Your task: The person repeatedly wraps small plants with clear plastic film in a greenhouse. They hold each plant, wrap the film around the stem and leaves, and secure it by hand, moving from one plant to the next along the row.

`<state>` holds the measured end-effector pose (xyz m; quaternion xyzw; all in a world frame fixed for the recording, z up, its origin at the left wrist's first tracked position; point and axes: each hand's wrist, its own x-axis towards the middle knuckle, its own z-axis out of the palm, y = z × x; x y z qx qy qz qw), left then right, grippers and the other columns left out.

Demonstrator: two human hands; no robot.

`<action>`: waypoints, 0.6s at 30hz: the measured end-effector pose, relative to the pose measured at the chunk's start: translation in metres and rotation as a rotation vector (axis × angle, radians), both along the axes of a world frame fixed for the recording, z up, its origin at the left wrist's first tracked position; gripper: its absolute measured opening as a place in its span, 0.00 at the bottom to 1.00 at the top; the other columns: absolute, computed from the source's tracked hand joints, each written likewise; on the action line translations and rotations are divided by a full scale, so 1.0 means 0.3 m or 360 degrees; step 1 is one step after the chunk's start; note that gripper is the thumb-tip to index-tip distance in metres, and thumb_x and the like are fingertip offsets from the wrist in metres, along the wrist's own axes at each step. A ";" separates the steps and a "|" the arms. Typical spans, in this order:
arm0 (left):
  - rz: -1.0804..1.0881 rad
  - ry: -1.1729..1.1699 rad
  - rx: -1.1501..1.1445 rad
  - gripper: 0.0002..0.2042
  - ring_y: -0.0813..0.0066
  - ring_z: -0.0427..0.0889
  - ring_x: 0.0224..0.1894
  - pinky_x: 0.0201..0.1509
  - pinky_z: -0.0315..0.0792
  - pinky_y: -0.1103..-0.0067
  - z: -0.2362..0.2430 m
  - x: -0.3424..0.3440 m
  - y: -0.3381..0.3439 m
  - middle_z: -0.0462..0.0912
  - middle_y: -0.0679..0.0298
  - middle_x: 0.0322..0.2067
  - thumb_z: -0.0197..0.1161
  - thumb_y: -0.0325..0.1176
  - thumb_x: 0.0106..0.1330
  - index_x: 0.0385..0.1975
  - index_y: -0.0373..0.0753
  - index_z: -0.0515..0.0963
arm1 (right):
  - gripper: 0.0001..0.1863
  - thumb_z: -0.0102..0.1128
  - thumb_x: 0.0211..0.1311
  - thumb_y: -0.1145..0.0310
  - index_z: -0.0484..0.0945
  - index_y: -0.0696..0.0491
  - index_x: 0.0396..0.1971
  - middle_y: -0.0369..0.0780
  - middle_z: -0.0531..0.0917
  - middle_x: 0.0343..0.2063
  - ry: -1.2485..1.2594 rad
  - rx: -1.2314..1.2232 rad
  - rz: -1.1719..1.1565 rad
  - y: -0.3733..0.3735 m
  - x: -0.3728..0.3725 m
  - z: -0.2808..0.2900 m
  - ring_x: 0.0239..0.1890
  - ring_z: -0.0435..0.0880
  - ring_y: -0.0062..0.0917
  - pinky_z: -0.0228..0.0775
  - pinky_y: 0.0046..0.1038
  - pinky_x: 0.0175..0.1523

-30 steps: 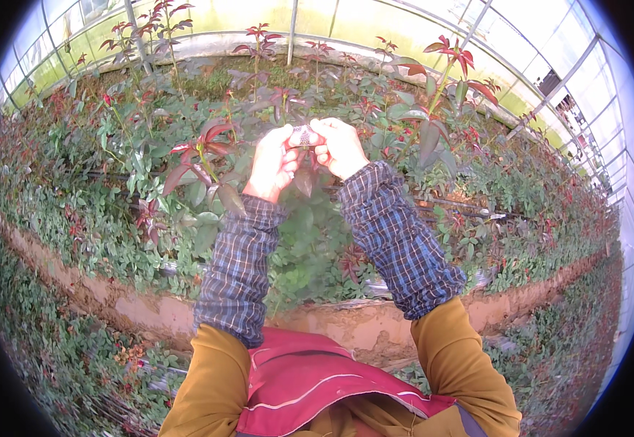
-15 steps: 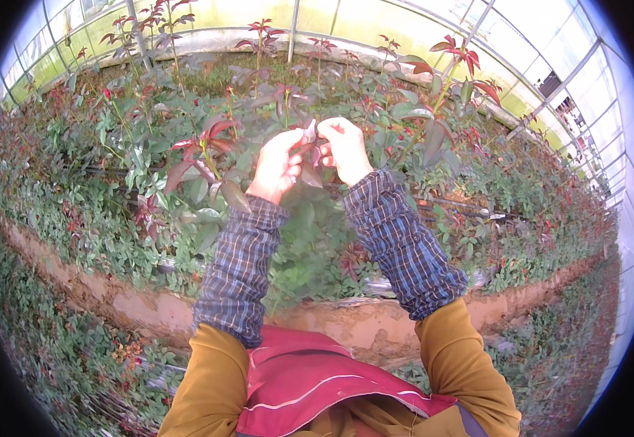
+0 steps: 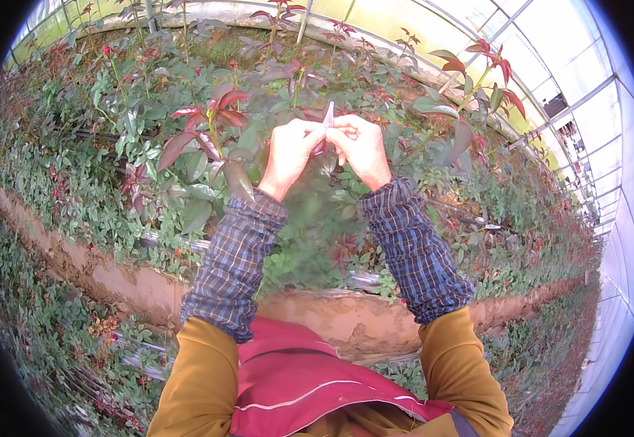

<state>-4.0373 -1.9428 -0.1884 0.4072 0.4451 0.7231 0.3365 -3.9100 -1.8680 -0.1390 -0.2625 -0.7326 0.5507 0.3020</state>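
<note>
My left hand (image 3: pixel 288 151) and my right hand (image 3: pixel 364 149) meet at the fingertips above the rose plants, both closed in a pinch. Between them a thin, pale purplish, pointed piece (image 3: pixel 329 114) sticks up; it looks like a leaf, but the glare hides its exact kind. Darker leaves show just below the fingers, and I cannot make out whether they join the pinched piece. Left of my hands stands a rose shoot (image 3: pixel 213 120) with reddish leaves. Another tall red-tipped shoot (image 3: pixel 481 69) rises to the right.
Dense rose bushes (image 3: pixel 76 189) spread around my hands in a greenhouse. A bare soil ridge (image 3: pixel 353 320) crosses in front of me, with more low plants on its near side. Metal framing and pale sheeting (image 3: pixel 579 109) bound the right side.
My hands have come together, fingertips now meeting where a small gap was. The pale piece now points upward between them. The whole view has shifted slightly.
</note>
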 end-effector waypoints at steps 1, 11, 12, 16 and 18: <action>0.0084 0.0129 -0.0011 0.07 0.85 0.73 0.24 0.28 0.66 0.87 -0.008 0.001 -0.001 0.77 0.68 0.21 0.60 0.29 0.64 0.34 0.31 0.80 | 0.07 0.61 0.56 0.73 0.79 0.60 0.34 0.33 0.79 0.21 0.0002 0.0016 -0.0012 0.000 -0.003 -0.005 0.18 0.72 0.10 0.65 0.14 0.20; 0.0733 0.0869 0.0035 0.06 0.77 0.75 0.27 0.30 0.69 0.81 -0.009 0.062 0.007 0.76 0.62 0.26 0.60 0.24 0.60 0.35 0.32 0.79 | 0.09 0.54 0.59 0.78 0.79 0.60 0.39 0.39 0.78 0.26 0.0072 0.0503 -0.0135 -0.022 0.000 -0.059 0.24 0.76 0.22 0.69 0.22 0.28; 0.0774 0.0906 0.0031 0.05 0.77 0.75 0.27 0.30 0.69 0.81 -0.010 0.070 0.008 0.75 0.62 0.25 0.60 0.24 0.60 0.34 0.32 0.79 | 0.11 0.53 0.59 0.79 0.77 0.60 0.41 0.40 0.78 0.27 0.0090 0.0673 -0.0138 -0.024 0.000 -0.069 0.26 0.76 0.27 0.69 0.25 0.31; 0.0854 0.0923 0.0042 0.05 0.76 0.74 0.26 0.29 0.68 0.80 -0.021 0.085 0.016 0.74 0.62 0.23 0.60 0.24 0.60 0.33 0.32 0.79 | 0.16 0.48 0.59 0.81 0.74 0.58 0.47 0.44 0.75 0.30 0.0149 0.1092 -0.0105 -0.031 0.015 -0.093 0.30 0.78 0.36 0.70 0.29 0.38; 0.0871 0.0840 0.0045 0.04 0.76 0.74 0.25 0.28 0.68 0.80 -0.013 0.092 0.013 0.74 0.63 0.23 0.60 0.25 0.60 0.33 0.33 0.79 | 0.19 0.47 0.57 0.82 0.72 0.58 0.50 0.43 0.74 0.30 0.0092 0.1143 -0.0063 -0.036 0.030 -0.087 0.29 0.77 0.32 0.70 0.28 0.37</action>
